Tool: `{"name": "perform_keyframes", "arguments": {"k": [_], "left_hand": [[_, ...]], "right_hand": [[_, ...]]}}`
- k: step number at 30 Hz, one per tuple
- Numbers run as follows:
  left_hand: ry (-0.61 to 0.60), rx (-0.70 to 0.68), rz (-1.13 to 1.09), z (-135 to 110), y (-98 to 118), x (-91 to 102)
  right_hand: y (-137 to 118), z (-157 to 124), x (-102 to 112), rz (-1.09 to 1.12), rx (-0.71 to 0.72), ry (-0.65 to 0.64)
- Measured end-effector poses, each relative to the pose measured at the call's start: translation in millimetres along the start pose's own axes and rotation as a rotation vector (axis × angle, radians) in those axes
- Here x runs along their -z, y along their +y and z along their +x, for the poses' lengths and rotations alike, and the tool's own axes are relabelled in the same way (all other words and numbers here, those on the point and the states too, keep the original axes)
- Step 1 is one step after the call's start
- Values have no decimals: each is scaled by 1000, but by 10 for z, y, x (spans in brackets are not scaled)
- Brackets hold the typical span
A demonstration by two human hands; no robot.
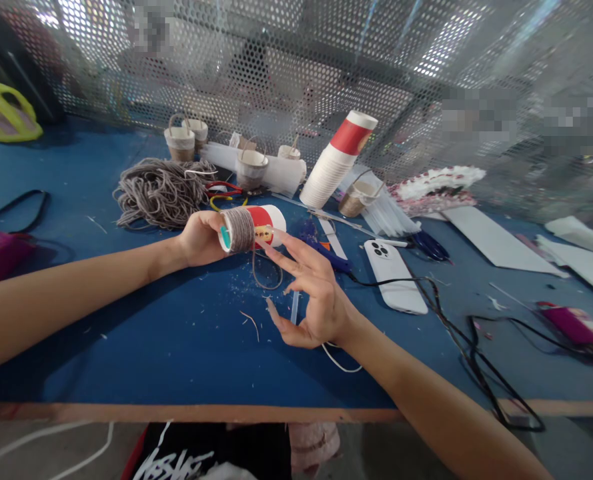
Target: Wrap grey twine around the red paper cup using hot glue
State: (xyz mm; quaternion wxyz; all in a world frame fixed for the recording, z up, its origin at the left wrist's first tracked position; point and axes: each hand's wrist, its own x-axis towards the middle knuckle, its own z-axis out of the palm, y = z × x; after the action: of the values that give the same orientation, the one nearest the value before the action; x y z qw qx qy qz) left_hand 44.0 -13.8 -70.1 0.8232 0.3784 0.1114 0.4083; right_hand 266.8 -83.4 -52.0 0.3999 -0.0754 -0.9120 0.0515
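Note:
My left hand (202,238) is closed around a red and white paper cup (260,216) lying on its side above the table. Grey cord (239,229) is wound in tight rows over the part of the cup nearest my left fingers, and something teal shows at its opening. A loose loop of the cord hangs below the cup. My right hand (312,293) has its fingers stretched out and spread, the forefinger tip against the cup's printed side. Close behind that hand is a translucent stick (295,308). A blue glue gun (333,257) lies just beyond it.
A grey cord heap (159,193), red-handled pliers (225,189) and several small cord-wrapped buckets (251,169) stand behind. A leaning paper cup stack (327,170) is at the centre back. On the right lie a white phone (395,277), black cable (441,317) and white boards (499,240).

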Motion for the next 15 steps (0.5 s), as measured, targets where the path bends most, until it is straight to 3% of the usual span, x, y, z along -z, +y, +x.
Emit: {"name": "perform_keyframes", "arguments": {"k": [7, 13, 15], "left_hand": [[18, -2, 28, -6, 2, -16], [17, 14, 10, -6, -18, 4], [-15, 18, 20, -2, -27, 23]], "right_hand": [[-49, -5, 14, -105, 15, -10], [-74, -25, 37, -175, -22, 166], [-62, 2, 35, -173, -57, 155]]}}
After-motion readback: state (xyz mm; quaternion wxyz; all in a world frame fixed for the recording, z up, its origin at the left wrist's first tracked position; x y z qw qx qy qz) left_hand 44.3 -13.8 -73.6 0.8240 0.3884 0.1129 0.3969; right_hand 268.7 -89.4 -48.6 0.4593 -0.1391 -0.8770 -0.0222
